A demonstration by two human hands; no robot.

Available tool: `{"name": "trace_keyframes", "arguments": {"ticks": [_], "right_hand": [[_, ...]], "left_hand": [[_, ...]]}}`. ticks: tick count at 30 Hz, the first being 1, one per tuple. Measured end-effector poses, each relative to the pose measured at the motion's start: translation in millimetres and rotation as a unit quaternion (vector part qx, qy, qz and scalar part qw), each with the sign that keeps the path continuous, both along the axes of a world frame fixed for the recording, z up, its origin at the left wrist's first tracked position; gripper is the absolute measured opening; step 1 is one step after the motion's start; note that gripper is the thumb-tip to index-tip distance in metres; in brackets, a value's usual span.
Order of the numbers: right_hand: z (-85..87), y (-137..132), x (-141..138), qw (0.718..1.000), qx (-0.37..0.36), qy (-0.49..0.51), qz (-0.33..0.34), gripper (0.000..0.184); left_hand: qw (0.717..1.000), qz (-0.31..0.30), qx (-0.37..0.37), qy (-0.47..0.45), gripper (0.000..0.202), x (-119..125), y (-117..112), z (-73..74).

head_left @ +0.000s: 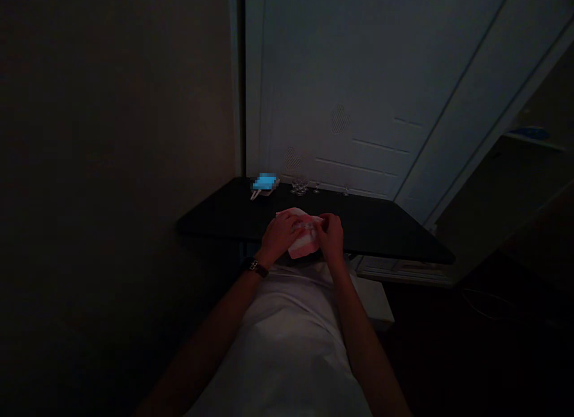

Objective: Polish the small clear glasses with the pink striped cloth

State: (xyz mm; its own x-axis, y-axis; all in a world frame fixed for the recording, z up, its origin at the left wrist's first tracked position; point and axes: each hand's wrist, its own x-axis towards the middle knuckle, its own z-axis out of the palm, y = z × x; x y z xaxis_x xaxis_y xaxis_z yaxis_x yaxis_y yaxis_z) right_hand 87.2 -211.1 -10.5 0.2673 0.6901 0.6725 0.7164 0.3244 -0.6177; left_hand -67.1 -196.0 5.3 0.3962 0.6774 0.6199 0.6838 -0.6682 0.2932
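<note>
A pink and white sheet (303,248), cloth or paper, is held up at the near edge of the dark table. On its left side, my left hand (278,235) is closed on it, a dark watch or bracelet at the wrist. My right hand (330,233) pinches the sheet's right side, fingers bent. A small pale, shiny patch shows in the middle of the sheet between my fingers; in the dim light I cannot make out whether it is a separate object.
Several small clear glasses (299,186) stand along the back of the black table (376,226). Left of them lies a device with a lit blue screen (265,181). A white panelled door (332,76) rises behind. Below right is a white box (375,300).
</note>
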Motion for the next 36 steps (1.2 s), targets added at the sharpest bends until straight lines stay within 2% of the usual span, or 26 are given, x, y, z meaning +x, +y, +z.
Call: {"name": "trace_keyframes", "arguments": {"ticks": [8,13,18,29,36], "right_hand": [[0.5,-4.4,-0.8,0.999,0.011,-0.037,0.022,0.020],[1.5,-5.6,-1.6,0.999,0.010,-0.037,0.024,0.020],[1.6,-4.3,-1.7,0.999,0.005,-0.039,0.026,0.020],[-1.6,-0.8,-1.0,1.000,0.005,-0.011,0.028,0.025],[1.2,-5.0,-2.7,0.997,0.037,-0.011,0.072,0.029]], "left_hand": [[1.000,0.000,0.001,-0.010,0.027,0.2,1.2,-1.3],[1.000,-0.013,0.010,-0.017,0.028,-0.2,0.7,-0.8],[1.000,0.005,-0.004,0.000,0.025,0.0,1.4,-1.3],[1.000,-0.003,0.005,-0.001,0.025,0.8,-0.9,1.1],[1.000,-0.007,-0.004,-0.014,0.027,-0.5,-1.5,1.1]]}}
